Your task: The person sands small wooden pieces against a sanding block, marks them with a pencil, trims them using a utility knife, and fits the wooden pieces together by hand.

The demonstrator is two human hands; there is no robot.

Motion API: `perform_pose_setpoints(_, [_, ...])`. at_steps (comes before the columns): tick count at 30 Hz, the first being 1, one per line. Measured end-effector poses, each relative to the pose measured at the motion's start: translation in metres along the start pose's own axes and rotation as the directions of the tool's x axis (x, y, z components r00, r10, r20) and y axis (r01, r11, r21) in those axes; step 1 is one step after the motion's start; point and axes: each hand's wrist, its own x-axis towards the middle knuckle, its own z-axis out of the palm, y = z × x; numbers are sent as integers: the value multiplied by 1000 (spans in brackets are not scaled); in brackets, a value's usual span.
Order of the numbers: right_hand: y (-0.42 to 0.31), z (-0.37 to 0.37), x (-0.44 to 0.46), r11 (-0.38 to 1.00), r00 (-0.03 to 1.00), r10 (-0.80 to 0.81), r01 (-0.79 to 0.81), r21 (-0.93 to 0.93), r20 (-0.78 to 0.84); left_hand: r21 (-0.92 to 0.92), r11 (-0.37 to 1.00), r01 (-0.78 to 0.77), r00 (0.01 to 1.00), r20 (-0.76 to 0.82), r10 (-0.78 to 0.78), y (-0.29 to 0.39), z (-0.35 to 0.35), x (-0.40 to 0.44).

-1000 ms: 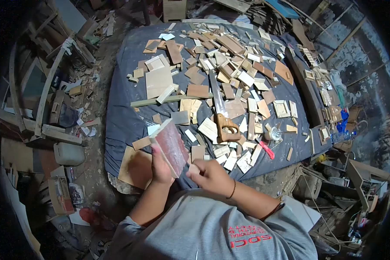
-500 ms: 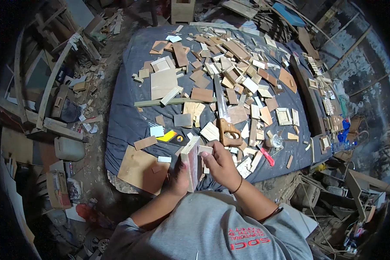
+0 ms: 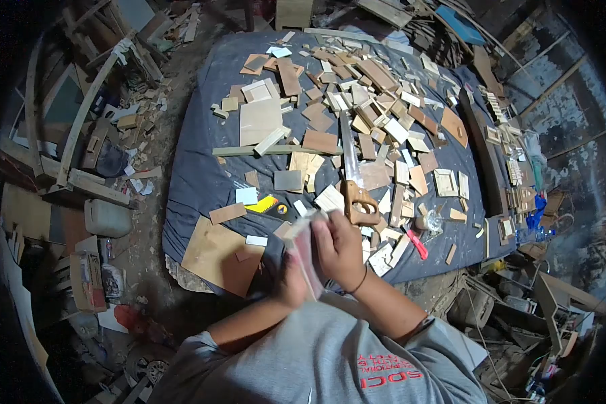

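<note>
Close to my body, my left hand (image 3: pixel 291 279) is closed around the lower left side of a wooden panel (image 3: pixel 306 259), held on edge with a pale rim and a reddish face. The panel is smeared by motion. My right hand (image 3: pixel 341 248) is at the panel's right face, with its fingers bent and pressed together. Half a second ago it pinched a small pale wooden block; now the fingers and blur hide that block. Just beyond my hands, a handsaw (image 3: pixel 361 203) with a wooden handle lies on the dark cloth.
Many wood offcuts cover the dark cloth (image 3: pixel 195 148). A yellow-and-black item (image 3: pixel 264 204), a red-handled tool (image 3: pixel 418 245) and a glass jar (image 3: pixel 429 221) lie near my hands. A large brown board (image 3: pixel 209 252) sits at the left corner. Scrap surrounds the table.
The panel has tilted, its upper end shifting slightly right. My right hand has moved a little down its face, covering the small block. The camera view has shifted slightly.
</note>
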Motion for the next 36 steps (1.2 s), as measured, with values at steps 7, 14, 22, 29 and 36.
perform_pose_setpoints(7, [-8,-3,-9,991,984,-73,90,-101,163,-161,978,135,984,-93,-151,19,-6,5])
perform_pose_setpoints(14, [-11,-29,-10,998,826,45,-12,-63,562,-98,970,223,971,-67,-230,31,-26,26])
perform_pose_setpoints(22, [8,-36,5,995,892,76,-98,26,445,-127,944,305,948,139,-287,16,-27,14])
perform_pose_setpoints(29, [31,-10,-11,983,979,16,-53,176,205,-82,972,222,967,145,-209,9,-30,8])
perform_pose_setpoints(36, [19,9,-14,987,997,-13,25,159,-77,-40,994,97,994,-49,-99,18,-3,-5])
